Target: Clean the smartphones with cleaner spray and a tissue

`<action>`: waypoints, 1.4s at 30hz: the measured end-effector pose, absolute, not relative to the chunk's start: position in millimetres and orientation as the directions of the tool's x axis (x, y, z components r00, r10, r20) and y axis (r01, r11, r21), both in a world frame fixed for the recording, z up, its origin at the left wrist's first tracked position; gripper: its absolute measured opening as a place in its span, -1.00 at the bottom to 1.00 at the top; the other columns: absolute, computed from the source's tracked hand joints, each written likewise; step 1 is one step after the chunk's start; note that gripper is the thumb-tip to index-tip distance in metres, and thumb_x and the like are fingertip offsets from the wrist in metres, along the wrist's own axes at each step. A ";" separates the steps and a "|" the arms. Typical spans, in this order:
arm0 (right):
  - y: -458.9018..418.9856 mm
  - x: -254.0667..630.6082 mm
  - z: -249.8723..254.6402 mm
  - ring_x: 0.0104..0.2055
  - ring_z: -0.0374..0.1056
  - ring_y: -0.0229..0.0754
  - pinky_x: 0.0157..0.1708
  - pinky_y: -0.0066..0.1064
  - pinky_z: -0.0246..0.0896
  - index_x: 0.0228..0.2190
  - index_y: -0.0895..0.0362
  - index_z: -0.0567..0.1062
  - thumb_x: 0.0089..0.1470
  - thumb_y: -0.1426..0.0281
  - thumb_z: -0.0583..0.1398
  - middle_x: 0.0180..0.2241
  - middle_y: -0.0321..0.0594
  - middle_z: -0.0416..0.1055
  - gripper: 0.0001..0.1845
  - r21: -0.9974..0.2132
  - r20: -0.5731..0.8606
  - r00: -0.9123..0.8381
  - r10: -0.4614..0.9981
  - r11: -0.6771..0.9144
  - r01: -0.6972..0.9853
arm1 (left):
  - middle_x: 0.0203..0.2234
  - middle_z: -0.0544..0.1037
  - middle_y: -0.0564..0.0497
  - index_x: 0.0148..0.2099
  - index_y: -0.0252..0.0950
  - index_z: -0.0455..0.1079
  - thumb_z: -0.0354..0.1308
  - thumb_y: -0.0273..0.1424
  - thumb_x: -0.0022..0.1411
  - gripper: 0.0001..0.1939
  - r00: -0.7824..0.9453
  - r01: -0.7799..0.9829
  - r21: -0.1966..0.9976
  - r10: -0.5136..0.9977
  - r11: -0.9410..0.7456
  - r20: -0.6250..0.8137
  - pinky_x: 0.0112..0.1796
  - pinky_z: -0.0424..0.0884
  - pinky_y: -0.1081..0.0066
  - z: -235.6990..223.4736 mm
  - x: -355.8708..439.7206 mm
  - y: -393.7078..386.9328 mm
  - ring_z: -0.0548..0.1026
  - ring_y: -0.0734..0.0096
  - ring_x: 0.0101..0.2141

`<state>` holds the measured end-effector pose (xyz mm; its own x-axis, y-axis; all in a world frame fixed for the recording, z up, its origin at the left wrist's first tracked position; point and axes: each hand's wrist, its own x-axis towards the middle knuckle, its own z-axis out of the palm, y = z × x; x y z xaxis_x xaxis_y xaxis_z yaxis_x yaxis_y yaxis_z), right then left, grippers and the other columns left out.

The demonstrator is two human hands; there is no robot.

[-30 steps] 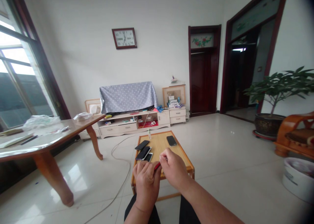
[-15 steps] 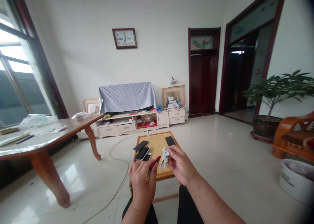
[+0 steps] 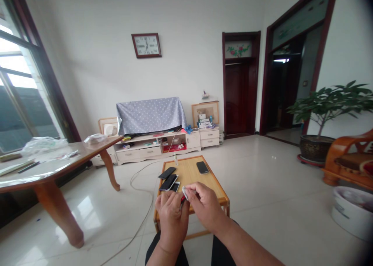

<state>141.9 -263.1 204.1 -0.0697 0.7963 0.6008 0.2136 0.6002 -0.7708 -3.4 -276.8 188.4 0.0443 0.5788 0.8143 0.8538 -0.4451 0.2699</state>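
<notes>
Left hand (image 3: 171,215) low at 6 o'clock, fingers curled inward, right hand (image 3: 205,205) just beside it toward 5 o'clock, fingertips (image 3: 188,190) pinched together, bare forearms angling in from below

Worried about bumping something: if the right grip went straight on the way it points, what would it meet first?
The slim red object, held in the left grip, which the crumpled white cloth pinched by the right grip seems to touch; depth is unclear.
</notes>
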 end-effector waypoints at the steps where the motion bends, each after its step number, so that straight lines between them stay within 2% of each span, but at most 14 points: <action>1: -264.7 142.4 205.5 -0.20 0.45 -0.13 -0.16 -0.36 0.29 -0.19 0.06 0.57 0.28 0.19 0.15 -0.25 -0.18 0.56 -0.73 -0.745 0.621 -0.088 0.778 0.622 0.239 | -0.46 0.52 0.04 -0.32 -0.16 0.49 0.15 -0.34 0.31 -0.85 0.039 0.854 0.275 0.580 -0.443 0.813 -0.12 0.19 0.21 188.3 -3.2 -277.2 0.41 0.25 -0.26; 3: -262.1 145.3 205.8 -0.21 0.45 -0.14 -0.17 -0.37 0.28 -0.19 0.06 0.58 0.28 0.19 0.15 -0.25 -0.19 0.56 -0.74 -0.736 0.630 -0.086 0.772 0.629 0.251 | -0.43 0.54 0.04 -0.27 -0.14 0.51 0.16 -0.34 0.31 -0.89 0.041 0.851 0.276 0.581 -0.447 0.813 -0.10 0.19 0.19 188.0 -3.9 -278.3 0.42 0.24 -0.23; 6: -248.5 152.5 200.5 -0.35 0.37 -0.18 -0.31 -0.40 0.25 -0.32 0.10 0.56 0.28 0.14 0.15 -0.41 -0.23 0.49 -0.67 -0.812 0.564 0.006 0.826 0.553 0.186 | -0.35 0.58 0.04 -0.11 -0.06 0.53 0.19 -0.30 0.31 -0.86 0.046 0.850 0.271 0.576 -0.452 0.816 -0.07 0.18 0.18 187.7 -5.8 -279.3 0.43 0.22 -0.19; 10: -238.5 158.5 194.6 -0.49 0.19 -0.29 -0.49 -0.48 0.10 -0.28 0.13 0.53 0.24 0.04 0.19 -0.49 -0.33 0.35 -0.61 -0.910 0.393 0.030 0.919 0.393 -0.129 | -0.34 0.60 0.03 -0.08 -0.06 0.54 0.19 -0.29 0.32 -0.84 0.043 0.846 0.266 0.557 -0.462 0.829 -0.05 0.19 0.16 188.2 -6.4 -277.8 0.45 0.21 -0.17; 13: -243.9 158.1 197.8 -0.51 0.13 -0.34 -0.55 -0.52 0.01 -0.24 0.13 0.54 0.19 0.03 0.24 -0.47 -0.34 0.33 -0.60 -0.896 0.349 -0.012 0.937 0.330 -0.296 | -0.34 0.60 0.04 -0.09 -0.08 0.54 0.20 -0.30 0.32 -0.86 0.033 0.840 0.268 0.537 -0.472 0.843 -0.05 0.19 0.16 187.9 -6.0 -275.7 0.45 0.21 -0.17; 20: -252.2 155.9 205.4 -0.55 0.06 -0.39 -0.57 -0.54 -0.08 -0.18 0.16 0.57 0.20 0.07 0.27 -0.51 -0.32 0.33 -0.60 -0.854 0.315 -0.030 0.949 0.270 -0.446 | -0.33 0.60 0.07 -0.08 -0.07 0.52 0.25 -0.30 0.29 -0.84 0.033 0.834 0.260 0.516 -0.486 0.856 -0.04 0.19 0.16 187.8 -5.7 -275.4 0.45 0.24 -0.18; 27: -249.3 157.7 203.1 -0.55 0.08 -0.40 -0.59 -0.54 -0.08 -0.21 0.17 0.56 0.16 0.13 0.31 -0.48 -0.31 0.34 -0.65 -0.731 0.264 -0.077 0.961 0.148 -0.666 | -0.32 0.60 0.07 -0.06 -0.06 0.51 0.25 -0.31 0.28 -0.83 0.022 0.820 0.275 0.508 -0.502 0.861 -0.04 0.18 0.15 187.9 -4.9 -275.5 0.44 0.24 -0.18; 31: -251.7 159.8 205.5 -0.56 0.06 -0.43 -0.58 -0.57 -0.11 -0.26 0.16 0.52 0.08 0.21 0.39 -0.51 -0.36 0.32 -0.68 -0.778 0.224 -0.096 0.970 0.118 -0.617 | -0.32 0.60 0.06 -0.05 -0.08 0.51 0.25 -0.32 0.28 -0.82 0.019 0.816 0.278 0.505 -0.507 0.863 -0.03 0.19 0.16 184.9 -5.5 -275.0 0.44 0.25 -0.18; 34: -252.3 157.8 205.9 -0.57 0.09 -0.42 -0.60 -0.58 -0.12 -0.29 0.16 0.48 0.08 0.17 0.38 -0.52 -0.36 0.34 -0.66 -0.841 0.222 -0.093 0.971 0.143 -0.521 | -0.33 0.59 0.06 -0.07 -0.08 0.51 0.25 -0.33 0.28 -0.83 0.024 0.815 0.277 0.507 -0.508 0.861 -0.04 0.19 0.16 184.2 -5.7 -275.3 0.44 0.24 -0.18; 39: -253.6 151.7 205.3 -0.47 0.28 -0.31 -0.45 -0.49 0.19 -0.29 0.17 0.48 0.11 0.11 0.33 -0.46 -0.29 0.43 -0.63 -0.913 0.313 -0.055 0.948 0.284 -0.292 | -0.32 0.58 0.04 -0.07 -0.08 0.51 0.25 -0.33 0.28 -0.83 0.038 0.823 0.269 0.521 -0.500 0.852 -0.05 0.20 0.16 185.1 -5.3 -275.7 0.42 0.22 -0.16; 42: -260.9 145.6 207.3 -0.47 0.27 -0.29 -0.43 -0.47 0.21 -0.31 0.15 0.49 0.13 0.15 0.30 -0.49 -0.32 0.41 -0.69 -0.913 0.402 -0.044 0.915 0.396 -0.095 | -0.32 0.57 0.04 -0.11 -0.11 0.51 0.24 -0.34 0.28 -0.88 0.051 0.831 0.249 0.514 -0.497 0.856 -0.05 0.20 0.16 184.1 -5.9 -275.2 0.41 0.22 -0.17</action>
